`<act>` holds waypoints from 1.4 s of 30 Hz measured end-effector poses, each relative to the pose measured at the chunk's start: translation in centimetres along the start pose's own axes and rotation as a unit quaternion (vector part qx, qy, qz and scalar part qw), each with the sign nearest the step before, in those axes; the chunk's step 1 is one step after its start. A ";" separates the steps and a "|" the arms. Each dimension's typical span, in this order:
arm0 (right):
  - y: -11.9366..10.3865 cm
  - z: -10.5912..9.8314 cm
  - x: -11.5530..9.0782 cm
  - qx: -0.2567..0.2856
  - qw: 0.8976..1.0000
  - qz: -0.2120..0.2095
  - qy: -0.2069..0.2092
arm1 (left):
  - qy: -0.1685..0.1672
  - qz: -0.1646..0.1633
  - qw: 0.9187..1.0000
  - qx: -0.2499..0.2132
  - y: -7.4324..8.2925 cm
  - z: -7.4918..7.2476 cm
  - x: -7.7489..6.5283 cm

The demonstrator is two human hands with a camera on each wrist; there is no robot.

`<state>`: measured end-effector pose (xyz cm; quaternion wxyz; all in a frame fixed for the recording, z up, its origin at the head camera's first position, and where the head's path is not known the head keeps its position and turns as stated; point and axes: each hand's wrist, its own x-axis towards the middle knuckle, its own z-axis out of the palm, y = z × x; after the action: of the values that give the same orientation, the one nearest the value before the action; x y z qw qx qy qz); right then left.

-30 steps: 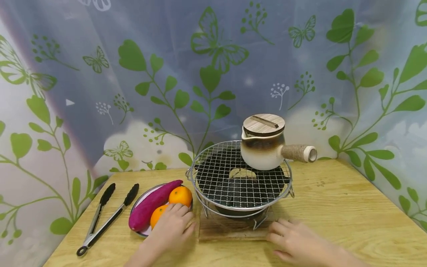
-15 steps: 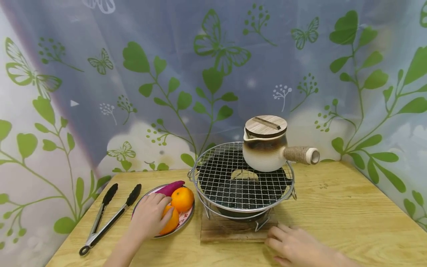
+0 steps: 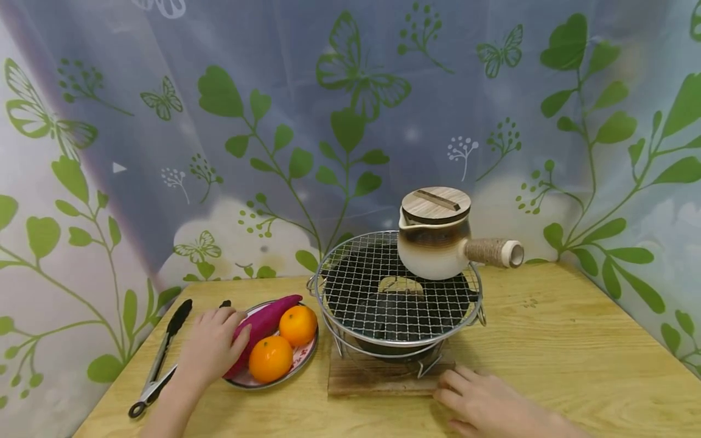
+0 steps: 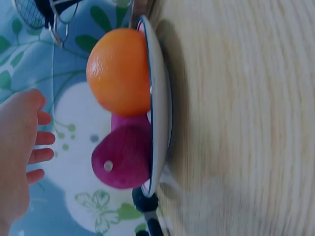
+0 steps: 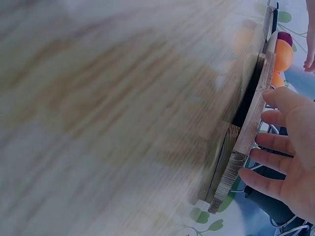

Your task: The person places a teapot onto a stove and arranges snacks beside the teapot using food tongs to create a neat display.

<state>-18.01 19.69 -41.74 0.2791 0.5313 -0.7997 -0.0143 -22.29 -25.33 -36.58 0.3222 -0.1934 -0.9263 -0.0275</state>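
My left hand (image 3: 210, 350) hovers with loosely bent fingers over the left rim of the plate (image 3: 298, 371), covering part of the tongs (image 3: 161, 347). In the left wrist view nothing is in this left hand (image 4: 19, 152), and a gap separates it from the purple sweet potato (image 4: 123, 157). Two oranges (image 3: 271, 359) lie beside the sweet potato (image 3: 268, 319) on the plate. My right hand (image 3: 482, 398) rests low by the right end of a wooden board (image 3: 372, 386). Seen from the right wrist, its fingers are spread along the board's edge (image 5: 256, 113).
On the board stands a round charcoal stove with a wire mesh grill (image 3: 394, 316) on top. A clay teapot (image 3: 432, 249) with a wooden lid sits at the grill's back right, its twine-wrapped handle (image 3: 487, 250) pointing right. A printed curtain (image 3: 296, 91) hangs behind the table.
My left hand has moved left from over the oranges, across the sweet potato, to the tongs' side of the plate. The right hand stays by the board.
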 end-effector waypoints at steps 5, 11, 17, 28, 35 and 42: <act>0.1 -0.1 0.0 0.001 1.000 0.007 -0.010 | 0.027 -0.016 0.999 0.015 -1.7 0.0 -0.1; 0.1 0.0 0.1 -0.004 1.000 0.015 -0.006 | 0.052 -0.034 0.998 0.021 -3.8 0.4 -0.5; 0.2 0.0 0.3 0.011 1.000 0.015 -0.001 | 0.008 -0.103 0.995 0.017 -5.7 0.2 -1.0; 0.1 -0.2 0.7 -0.011 1.000 0.010 -0.002 | -0.124 -0.217 0.968 0.035 -9.0 0.4 -2.9; 0.0 -0.3 0.6 -0.019 1.000 0.004 -0.007 | -0.193 -0.277 0.941 0.007 -9.9 1.1 -3.2; 0.0 -0.2 0.6 -0.029 0.999 0.005 -0.021 | -0.267 -0.307 0.913 -0.001 -10.7 1.6 -3.4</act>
<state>-18.10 19.24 -41.35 0.2775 0.5187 -0.8072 -0.0480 -24.78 -36.08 -39.16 0.0382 0.1001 -0.9916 -0.0730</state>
